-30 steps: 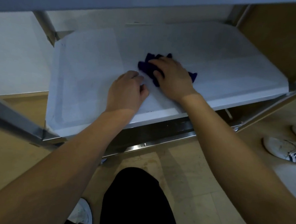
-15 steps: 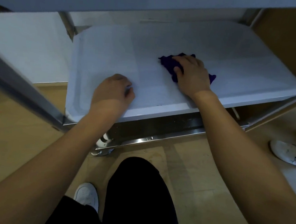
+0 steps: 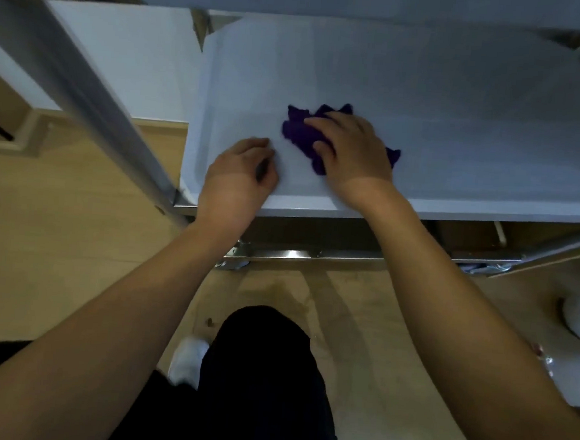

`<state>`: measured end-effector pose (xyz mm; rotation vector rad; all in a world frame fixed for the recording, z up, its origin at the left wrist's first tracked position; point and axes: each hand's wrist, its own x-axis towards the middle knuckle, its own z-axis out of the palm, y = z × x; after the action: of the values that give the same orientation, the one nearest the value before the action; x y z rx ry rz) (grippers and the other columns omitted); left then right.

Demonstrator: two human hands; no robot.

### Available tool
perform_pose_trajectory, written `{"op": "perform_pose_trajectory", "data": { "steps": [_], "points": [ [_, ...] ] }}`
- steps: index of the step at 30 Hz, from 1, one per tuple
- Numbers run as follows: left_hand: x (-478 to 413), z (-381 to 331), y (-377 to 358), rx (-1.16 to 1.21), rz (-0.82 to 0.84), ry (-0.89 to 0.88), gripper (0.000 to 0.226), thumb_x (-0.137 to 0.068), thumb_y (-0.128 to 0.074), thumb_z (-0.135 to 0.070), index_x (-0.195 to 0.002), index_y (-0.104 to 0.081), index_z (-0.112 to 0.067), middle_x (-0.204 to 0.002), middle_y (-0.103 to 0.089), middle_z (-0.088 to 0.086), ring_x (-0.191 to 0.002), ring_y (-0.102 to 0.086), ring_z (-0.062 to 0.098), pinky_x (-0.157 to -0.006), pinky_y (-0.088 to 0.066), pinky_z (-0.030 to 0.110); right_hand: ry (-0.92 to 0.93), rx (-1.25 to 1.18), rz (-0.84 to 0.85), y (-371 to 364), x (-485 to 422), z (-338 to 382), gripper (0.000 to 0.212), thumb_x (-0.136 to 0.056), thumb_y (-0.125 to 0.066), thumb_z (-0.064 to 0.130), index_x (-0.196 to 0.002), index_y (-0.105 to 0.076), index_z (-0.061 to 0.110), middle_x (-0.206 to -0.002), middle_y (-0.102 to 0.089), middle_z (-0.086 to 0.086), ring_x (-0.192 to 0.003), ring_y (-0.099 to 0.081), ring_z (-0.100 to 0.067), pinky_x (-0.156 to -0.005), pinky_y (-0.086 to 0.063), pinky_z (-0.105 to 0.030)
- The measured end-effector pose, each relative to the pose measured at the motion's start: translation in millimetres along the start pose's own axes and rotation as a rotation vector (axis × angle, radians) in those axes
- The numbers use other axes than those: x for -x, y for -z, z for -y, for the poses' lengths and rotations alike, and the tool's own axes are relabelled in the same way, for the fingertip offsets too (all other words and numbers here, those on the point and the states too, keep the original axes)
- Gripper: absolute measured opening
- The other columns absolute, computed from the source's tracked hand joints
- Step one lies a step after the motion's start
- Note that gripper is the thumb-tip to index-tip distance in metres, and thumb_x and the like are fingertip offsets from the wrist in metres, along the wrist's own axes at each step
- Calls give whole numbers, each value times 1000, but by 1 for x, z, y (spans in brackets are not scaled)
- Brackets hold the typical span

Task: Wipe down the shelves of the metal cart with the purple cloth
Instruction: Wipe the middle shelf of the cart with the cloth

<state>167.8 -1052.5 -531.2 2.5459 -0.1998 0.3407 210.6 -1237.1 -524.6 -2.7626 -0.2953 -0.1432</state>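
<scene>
right hand (image 3: 351,155) presses flat-fingered on the purple cloth (image 3: 300,131), bunched on the shelf (image 3: 461,111); left hand (image 3: 240,175) rests beside it, fingers curled on nothing. the cloth could slip from under the palm (nothing grips it), leaving patches unwiped.

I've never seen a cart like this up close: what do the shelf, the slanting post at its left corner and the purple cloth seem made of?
The shelf: probably sheet metal, matte pale grey, smooth with a rounded rim. The post: bare metal, likely steel; brushed sheen with light streaks. The purple cloth: soft fabric, perhaps microfibre; it bunches in crumpled points under the right hand.
</scene>
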Motion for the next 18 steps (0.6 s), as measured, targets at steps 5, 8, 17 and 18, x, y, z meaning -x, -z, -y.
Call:
{"op": "perform_pose_trajectory", "data": {
  "steps": [5, 8, 17, 18],
  "points": [
    [-3, 2, -1, 20, 9, -28, 28, -91, -58, -27, -108, -71, -9, -122, -64, 3, -106, -62, 19, -99, -46, 28, -207, 61, -35, 4, 6, 2, 43, -102, -37, 34, -145, -38, 31, -153, -35, 1, -140, -26, -31, -109, -31, -47],
    [-3, 9, -3, 14, -19, -76, 29, -94, -54, -27, -110, -70, -9, -120, -64, 3, -105, -61, 18, -96, -39, 19, -124, 80, -31, -7, 13, 22, 43, -99, -41, 40, -142, -41, 33, -151, -37, 4, -138, -29, -30, -106, -32, -46],
    [-3, 14, -1, 64, -46, -171, 31, -96, -49, -23, -112, -67, -4, -121, -63, 9, -105, -60, 22, -95, -38, 21, -183, 137, -8, -7, 13, 36, 49, -96, -43, 52, -142, -40, 36, -149, -39, 6, -137, -30, -28, -105, -33, -43],
    [-3, 14, 0, 74, -41, -169, 31, -97, -49, -23, -113, -67, -4, -122, -63, 8, -107, -60, 21, -97, -38, 21, -192, 147, -7, -7, 14, 37, 48, -96, -43, 51, -141, -41, 35, -148, -40, 6, -136, -31, -28, -105, -34, -42]
  ]
}}
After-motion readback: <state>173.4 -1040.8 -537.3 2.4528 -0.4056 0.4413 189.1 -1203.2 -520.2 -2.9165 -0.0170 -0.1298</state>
